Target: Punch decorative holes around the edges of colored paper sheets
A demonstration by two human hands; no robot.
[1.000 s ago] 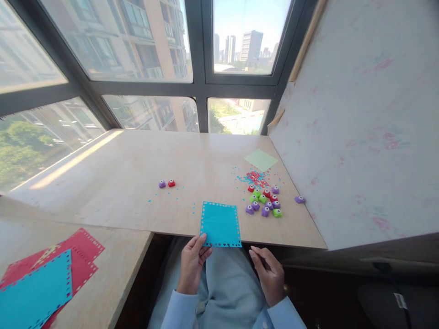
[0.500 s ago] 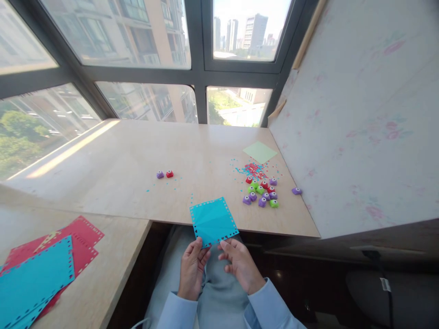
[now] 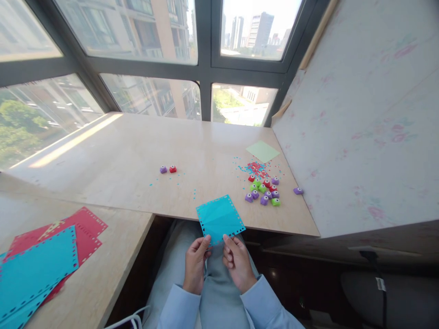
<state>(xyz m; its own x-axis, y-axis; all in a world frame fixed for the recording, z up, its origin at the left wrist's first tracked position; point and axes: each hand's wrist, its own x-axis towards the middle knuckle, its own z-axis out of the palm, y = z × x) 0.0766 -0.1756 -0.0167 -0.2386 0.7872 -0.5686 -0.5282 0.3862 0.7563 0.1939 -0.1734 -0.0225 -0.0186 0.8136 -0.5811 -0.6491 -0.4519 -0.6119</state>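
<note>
Both hands are gripping a small turquoise paper square (image 3: pixel 220 218) by its near edge, holding it up just in front of the table (image 3: pixel 137 155), over the person's lap. The left hand (image 3: pixel 196 265) is pinching the near left corner between thumb and fingers, and the right hand (image 3: pixel 236 261) is pinching the near edge just beside it, so the two hands are sitting close together under the sheet. The square is tilting, its far corner overlapping the table's front edge in this view, and a row of punched holes is running along all of its borders. Farther back on the right of the table, a cluster of small punches (image 3: pixel 262 192) in purple, green and red is lying near a scatter of confetti (image 3: pixel 255 168), with one purple punch (image 3: pixel 297 190) sitting apart by the wall. A pale green sheet (image 3: pixel 262 151) is lying behind the confetti. Toward the middle of the table, a purple and a red punch (image 3: pixel 168 169) are sitting side by side. On the lower surface at the left, a stack of red and turquoise punched sheets (image 3: pixel 44 256) is lying flat.
</note>
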